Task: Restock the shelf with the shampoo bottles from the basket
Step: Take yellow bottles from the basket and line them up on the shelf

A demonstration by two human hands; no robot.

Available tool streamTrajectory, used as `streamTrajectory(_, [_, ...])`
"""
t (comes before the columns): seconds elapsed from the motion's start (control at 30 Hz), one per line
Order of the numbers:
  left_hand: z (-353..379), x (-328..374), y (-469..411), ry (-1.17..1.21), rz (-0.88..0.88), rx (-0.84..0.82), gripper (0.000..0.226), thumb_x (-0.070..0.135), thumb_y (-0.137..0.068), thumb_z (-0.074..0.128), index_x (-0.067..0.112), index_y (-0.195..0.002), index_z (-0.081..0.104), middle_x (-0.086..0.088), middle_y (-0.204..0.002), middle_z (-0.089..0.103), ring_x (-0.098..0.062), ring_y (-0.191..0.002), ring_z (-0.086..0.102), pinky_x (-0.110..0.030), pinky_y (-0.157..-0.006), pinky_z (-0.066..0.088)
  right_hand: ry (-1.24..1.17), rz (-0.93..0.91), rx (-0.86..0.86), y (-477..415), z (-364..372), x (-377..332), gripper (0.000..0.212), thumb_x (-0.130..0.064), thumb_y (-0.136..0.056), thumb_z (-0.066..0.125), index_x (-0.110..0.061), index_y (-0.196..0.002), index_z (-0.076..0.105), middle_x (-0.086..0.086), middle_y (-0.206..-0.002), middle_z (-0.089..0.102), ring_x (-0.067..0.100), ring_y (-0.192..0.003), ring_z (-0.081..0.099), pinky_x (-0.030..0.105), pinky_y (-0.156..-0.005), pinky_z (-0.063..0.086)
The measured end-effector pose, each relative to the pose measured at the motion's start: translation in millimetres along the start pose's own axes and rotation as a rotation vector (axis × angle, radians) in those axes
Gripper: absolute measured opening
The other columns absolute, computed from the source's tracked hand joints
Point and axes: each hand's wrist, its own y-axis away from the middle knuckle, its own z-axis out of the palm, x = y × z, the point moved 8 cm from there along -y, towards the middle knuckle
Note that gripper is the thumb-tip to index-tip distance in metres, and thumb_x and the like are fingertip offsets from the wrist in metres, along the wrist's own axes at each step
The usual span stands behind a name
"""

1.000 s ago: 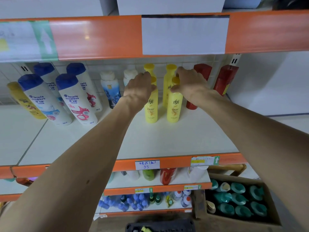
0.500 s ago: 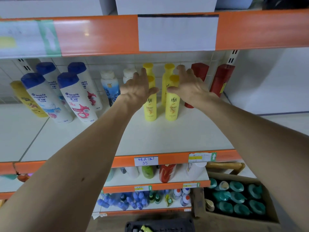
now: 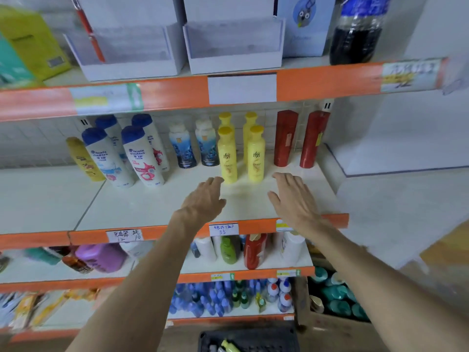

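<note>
Now both my hands are empty: left hand (image 3: pixel 203 201) and right hand (image 3: pixel 295 199) hover open, palms down and fingers loosely spread, over the white shelf board (image 3: pixel 142 207). Just beyond them stand 2 upright yellow plastic shampoo bottles (image 3: pixel 227 158), with 2 more behind. Well below, between my forearms, the black plastic basket (image 3: pixel 266 337) holds a yellow-green bottle (image 3: pixel 229 346) lying slanted. Reaching it likely means going straight down, either hand about equally near.
</note>
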Motion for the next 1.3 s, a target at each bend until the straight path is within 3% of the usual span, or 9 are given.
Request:
streamTrajectory(0.17, [-1, 38, 44, -0.006, 0.084, 0.028, 0.062, 0.021, -0.095, 0.052, 0.009, -0.149, 0.022, -0.010, -0.154, 0.027, -0.028, -0.141, 0.026, -0.044, -0.112, 0.031, -0.032, -0.084, -0.043, 37, -11, -38, 0.049, -0.029, -0.097, 0.045, -0.012, -0.142, 0.038, 0.002, -0.149, 0.039, 0.021, -0.138, 0.030, 0.037, -0.110, 0.030])
streamTrajectory(0.33, [4, 56, 83, -0.066, 0.117, 0.052, 0.072, 0.030, -0.094, 0.055, 0.010, -0.151, 0.016, -0.009, -0.158, 0.019, -0.025, -0.146, 0.017, -0.041, -0.118, 0.023, -0.012, -0.076, -0.049, 77, -26, -59, 0.052, -0.032, -0.097, 0.047, -0.013, -0.144, 0.035, 0.002, -0.151, 0.037, 0.022, -0.139, 0.029, 0.039, -0.111, 0.029])
streamTrajectory(0.5, [20, 42, 127, -0.031, 0.104, 0.016, 0.072, 0.032, -0.093, 0.054, 0.008, -0.150, 0.018, -0.010, -0.157, 0.021, -0.026, -0.146, 0.017, -0.044, -0.117, 0.023, 0.035, -0.007, -0.074, 125, -31, -57, 0.051, -0.034, -0.098, 0.047, -0.014, -0.143, 0.035, 0.003, -0.148, 0.040, 0.023, -0.138, 0.031, 0.039, -0.111, 0.029])
streamTrajectory(0.6, [38, 26, 158, 0.021, 0.084, -0.026, 0.061, 0.027, -0.092, 0.055, 0.008, -0.144, 0.030, -0.013, -0.150, 0.034, -0.029, -0.140, 0.030, -0.044, -0.113, 0.028, 0.034, 0.059, -0.109, 157, -21, -57, 0.048, -0.032, -0.096, 0.048, -0.011, -0.139, 0.040, 0.010, -0.142, 0.046, 0.029, -0.133, 0.037, 0.042, -0.108, 0.032])
streamTrajectory(0.73, [77, 3, 201, 0.068, 0.048, -0.126, 0.048, 0.017, -0.094, 0.052, 0.005, -0.139, 0.040, -0.018, -0.138, 0.048, -0.035, -0.127, 0.047, -0.041, -0.102, 0.039, 0.050, 0.103, -0.184, 202, 15, -60, 0.040, -0.023, -0.095, 0.048, -0.007, -0.132, 0.044, 0.019, -0.135, 0.048, 0.038, -0.126, 0.042, 0.047, -0.104, 0.037])
streamTrajectory(0.83, [118, -10, 229, 0.058, 0.048, -0.246, 0.048, 0.017, -0.094, 0.051, 0.006, -0.139, 0.040, -0.018, -0.138, 0.050, -0.034, -0.123, 0.051, -0.041, -0.099, 0.043, 0.047, 0.138, -0.324, 238, 52, -54, 0.034, -0.019, -0.097, 0.046, -0.010, -0.129, 0.044, 0.015, -0.129, 0.049, 0.037, -0.120, 0.046, 0.046, -0.095, 0.042])
streamTrajectory(0.93, [145, -19, 240, 0.071, 0.033, -0.243, 0.042, 0.013, -0.094, 0.048, 0.010, -0.136, 0.047, -0.017, -0.129, 0.059, -0.033, -0.115, 0.057, -0.037, -0.090, 0.045, 0.001, 0.164, -0.423, 261, 80, -44, 0.030, -0.021, -0.098, 0.045, -0.011, -0.127, 0.046, 0.012, -0.125, 0.052, 0.035, -0.114, 0.052, 0.043, -0.085, 0.046])
streamTrajectory(1.1, [204, -22, 240, 0.050, -0.007, -0.342, 0.040, 0.012, -0.095, 0.044, 0.011, -0.134, 0.049, -0.016, -0.126, 0.062, -0.033, -0.114, 0.059, -0.039, -0.087, 0.047, -0.044, 0.236, -0.508, 287, 118, -17, 0.023, -0.023, -0.100, 0.042, -0.015, -0.119, 0.050, 0.015, -0.118, 0.062, 0.034, -0.097, 0.063, 0.038, -0.071, 0.046])
streamTrajectory(1.3, [390, -60, 249, 0.072, -0.028, -0.540, 0.029, 0.016, -0.095, 0.043, 0.011, -0.117, 0.061, -0.013, -0.116, 0.065, -0.033, -0.107, 0.061, -0.038, -0.090, 0.050, -0.089, 0.327, -0.751, 353, 282, 43, 0.025, -0.024, -0.100, 0.045, -0.017, -0.121, 0.056, 0.010, -0.118, 0.063, 0.032, -0.105, 0.061, 0.042, -0.086, 0.051])
